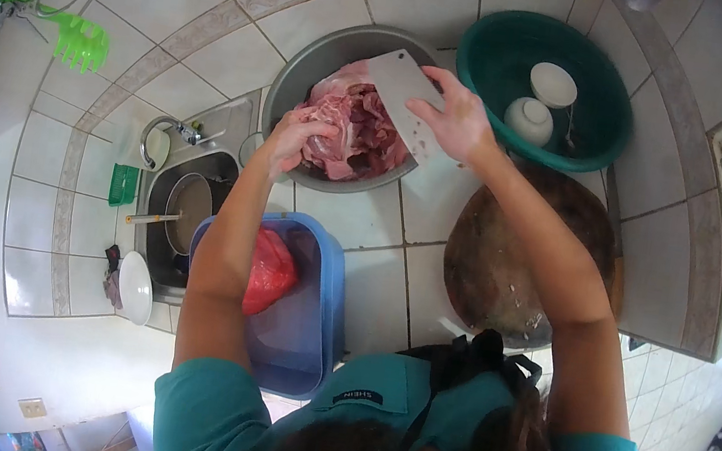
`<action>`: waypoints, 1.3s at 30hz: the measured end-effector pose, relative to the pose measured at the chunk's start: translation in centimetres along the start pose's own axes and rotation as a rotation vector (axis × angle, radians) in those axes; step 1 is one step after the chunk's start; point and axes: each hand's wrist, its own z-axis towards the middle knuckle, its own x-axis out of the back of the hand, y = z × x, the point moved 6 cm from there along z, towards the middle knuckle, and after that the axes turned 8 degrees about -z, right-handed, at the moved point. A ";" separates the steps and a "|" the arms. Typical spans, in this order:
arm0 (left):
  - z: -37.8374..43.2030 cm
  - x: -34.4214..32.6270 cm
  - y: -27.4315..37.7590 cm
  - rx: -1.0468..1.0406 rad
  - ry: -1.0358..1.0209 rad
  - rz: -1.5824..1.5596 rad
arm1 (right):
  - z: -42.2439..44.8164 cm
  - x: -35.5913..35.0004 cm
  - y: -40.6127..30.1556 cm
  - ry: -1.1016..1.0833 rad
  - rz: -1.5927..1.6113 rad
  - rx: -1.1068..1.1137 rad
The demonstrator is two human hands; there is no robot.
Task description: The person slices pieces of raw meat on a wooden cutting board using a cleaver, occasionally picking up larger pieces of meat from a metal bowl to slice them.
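My right hand point(462, 119) grips a broad metal cleaver point(398, 85), thumb and fingers pressed to its blade; the handle is not visible. The blade slants over the right side of a large grey metal basin point(296, 71). Inside the basin lies a heap of raw pink meat point(362, 122) in several pieces. My left hand point(291, 139), at the basin's left rim, has its fingers on a pale, fatty piece of that meat. Part of this piece is hidden under the fingers.
A green basin point(599, 155) with two white bowls stands at the back right. Beside my right forearm lies a round wooden chopping board point(494, 265) with small scraps. A blue tub point(334, 319) holds a red plastic bag point(271, 272). Further left is a steel sink point(154, 196) with a pot.
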 end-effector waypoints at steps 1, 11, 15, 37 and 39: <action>0.1 0.6 0.2 -0.002 0.005 -0.002 | 1.2 -0.8 -0.3 -0.004 0.002 0.004; 1.4 0.5 2.9 -0.122 -0.050 0.022 | 7.8 -10.2 1.3 -0.237 0.137 0.035; 0.9 1.0 3.2 -0.184 0.022 -0.014 | 6.7 -10.8 1.2 -0.166 0.156 0.132; -0.4 0.4 5.3 -0.347 0.301 -0.023 | 3.8 -11.7 0.1 -0.174 0.196 -0.016; -0.7 0.4 5.3 -0.354 0.290 -0.060 | 3.0 -11.6 -0.1 -0.232 0.256 -0.017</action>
